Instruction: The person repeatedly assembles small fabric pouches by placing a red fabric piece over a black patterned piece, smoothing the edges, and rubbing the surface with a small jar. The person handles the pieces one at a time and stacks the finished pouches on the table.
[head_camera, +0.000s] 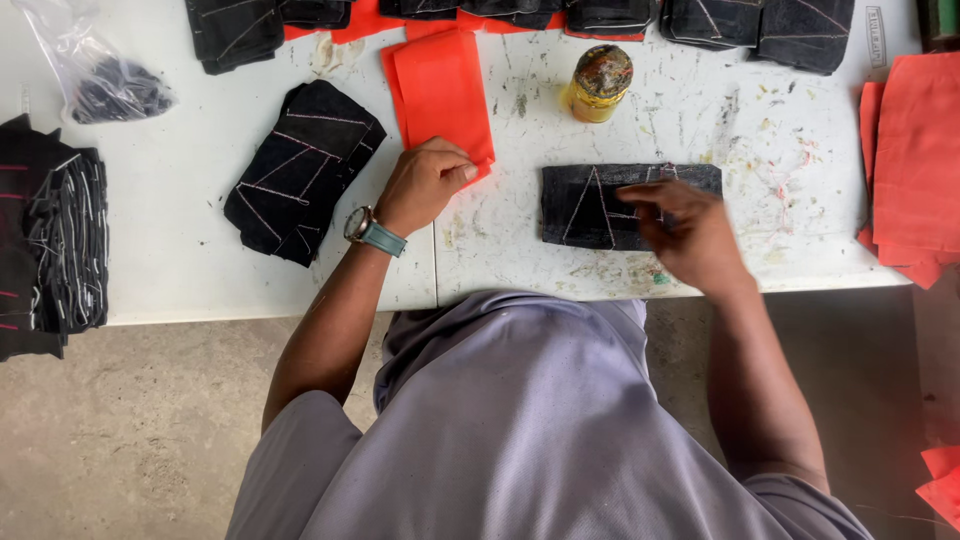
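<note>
Overhead, the head camera looks down at a white, stained desk (200, 270) with a person in a grey shirt leaning over it. A black cloth piece (590, 205) lies flat near the desk's front edge, a long rectangle with its long axis running left to right, marked with pale chalk lines forming a triangle. The right hand (685, 235) rests on its right end, fingers curled together and slightly blurred; whether they pinch anything cannot be told. The left hand (425, 185), with a wristwatch, presses loosely bent fingers on the lower corner of an orange sheet (440, 90), which lies left of the cloth. A yellow jar (598, 84) stands behind the cloth. A black stack (300, 170) lies further left.
</note>
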